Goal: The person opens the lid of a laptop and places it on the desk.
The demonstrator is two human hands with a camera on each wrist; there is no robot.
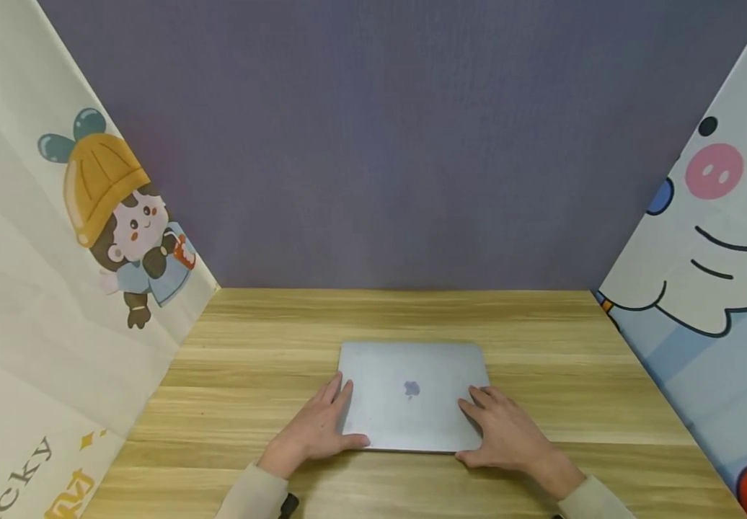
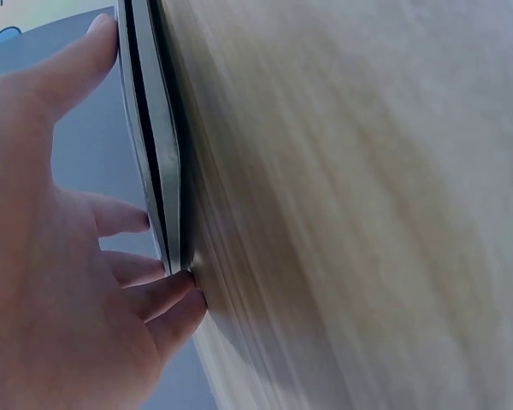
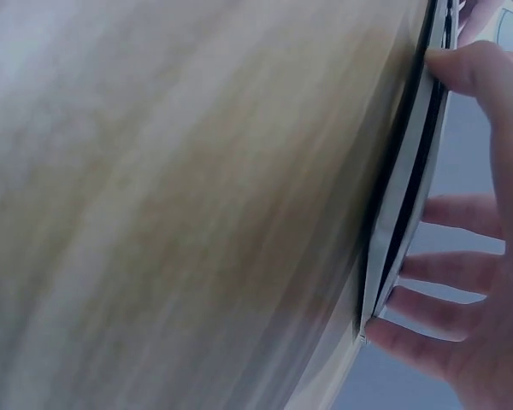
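Observation:
A silver laptop [image 1: 406,422] with an apple logo on its lid lies closed on the wooden table, near the front. My left hand [image 1: 315,430] is at its left side, thumb at the front left corner and fingers spread along the left edge. On the other side, my right hand [image 1: 511,437] has its thumb by the front edge and its fingertips over the right edge of the lid. Both wrist views show fairly straight, spread fingers touching the laptop's rim, with a thin dark gap between lid and base.
The wooden table [image 1: 270,324] runs back to a grey-purple panel [image 1: 399,144]. A pale panel [image 1: 10,274] with a cartoon figure stands on the left, and another panel [image 1: 704,375] with cartoon prints on the right.

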